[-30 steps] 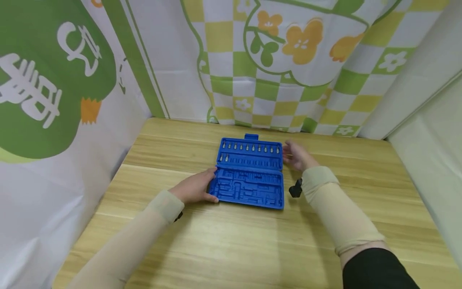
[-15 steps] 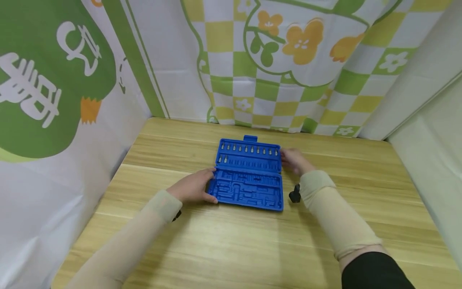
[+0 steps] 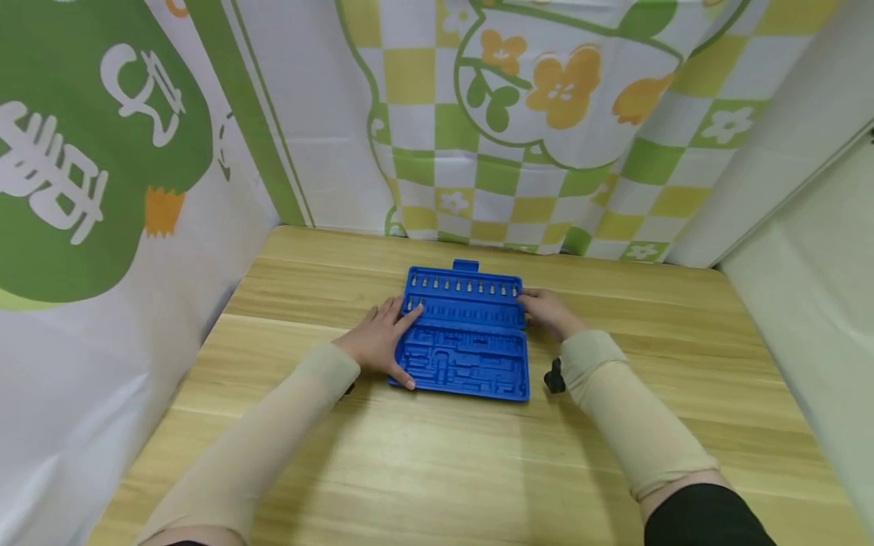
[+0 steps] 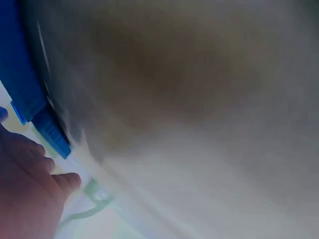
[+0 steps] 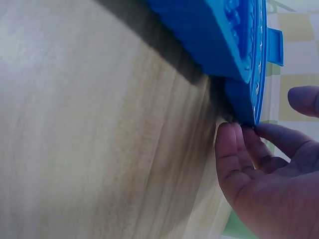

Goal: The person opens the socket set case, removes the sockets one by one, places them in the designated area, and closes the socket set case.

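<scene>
Case (image 3: 464, 324): unfolded, bits (image 3: 458, 285) in far half (image 3: 471, 310).
L hand (image 3: 374, 343): crept up edge, spread, no grip.
R hand (image 3: 548, 310): now touching far half, loose.
Upshot: prob. steadied.

- Blue case (image 3: 471, 368), opened out: central obstacle.
- Wooden tabletop (image 3: 437, 470): open lane between forearms (image 3: 273, 440), up to the case's near edge; another far right.
- Left hand (image 3: 378, 340): blocks the case's left edge.
- Right hand (image 3: 548, 311): blocks the farther half's right edge.
- Black wrist piece (image 3: 555, 377): narrows the gap right of the case.
- Curtain (image 3: 488, 178): closes the far side.
</scene>
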Available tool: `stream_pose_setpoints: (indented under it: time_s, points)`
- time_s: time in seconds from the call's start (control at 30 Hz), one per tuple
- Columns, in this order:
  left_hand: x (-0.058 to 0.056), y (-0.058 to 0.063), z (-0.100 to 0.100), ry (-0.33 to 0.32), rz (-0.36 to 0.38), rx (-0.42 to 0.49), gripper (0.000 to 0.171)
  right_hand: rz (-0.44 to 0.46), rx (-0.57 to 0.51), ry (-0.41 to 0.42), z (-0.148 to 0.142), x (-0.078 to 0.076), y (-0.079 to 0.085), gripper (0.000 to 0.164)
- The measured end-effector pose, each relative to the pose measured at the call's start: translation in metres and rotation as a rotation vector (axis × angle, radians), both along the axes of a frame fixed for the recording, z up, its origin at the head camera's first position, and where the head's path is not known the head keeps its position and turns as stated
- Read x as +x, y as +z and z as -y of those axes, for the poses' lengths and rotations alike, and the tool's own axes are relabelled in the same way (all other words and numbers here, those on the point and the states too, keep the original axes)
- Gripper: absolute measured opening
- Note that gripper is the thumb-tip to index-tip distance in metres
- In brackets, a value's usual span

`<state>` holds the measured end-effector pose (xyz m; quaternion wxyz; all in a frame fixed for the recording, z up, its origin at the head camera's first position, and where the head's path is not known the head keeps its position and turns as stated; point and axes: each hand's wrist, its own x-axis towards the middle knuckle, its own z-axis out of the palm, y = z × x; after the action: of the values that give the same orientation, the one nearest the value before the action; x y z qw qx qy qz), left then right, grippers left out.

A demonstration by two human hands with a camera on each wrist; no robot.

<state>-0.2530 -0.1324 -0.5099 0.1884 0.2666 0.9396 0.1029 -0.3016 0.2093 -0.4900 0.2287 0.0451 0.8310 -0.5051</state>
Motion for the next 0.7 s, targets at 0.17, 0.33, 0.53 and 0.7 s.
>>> stream_pose_setpoints:
  time_s: [0.17,0.33,0.53,0.7]
  points:
    - [-0.002,0.004,-0.005,-0.104,-0.025,-0.079,0.145,-0.040,0.093,0.043,0.003,0.002,-0.001,0.057]
    - [0.002,0.001,-0.006,-0.063,-0.003,-0.074,0.151,-0.076,0.204,0.100,0.007,0.008,0.000,0.062]
    - [0.005,-0.006,-0.002,-0.022,-0.041,-0.071,0.151,-0.134,0.298,0.154,0.010,0.011,0.004,0.061]
    - [0.007,-0.003,0.000,-0.044,-0.039,-0.090,0.151,-0.189,0.402,0.206,0.013,0.012,0.005,0.058]
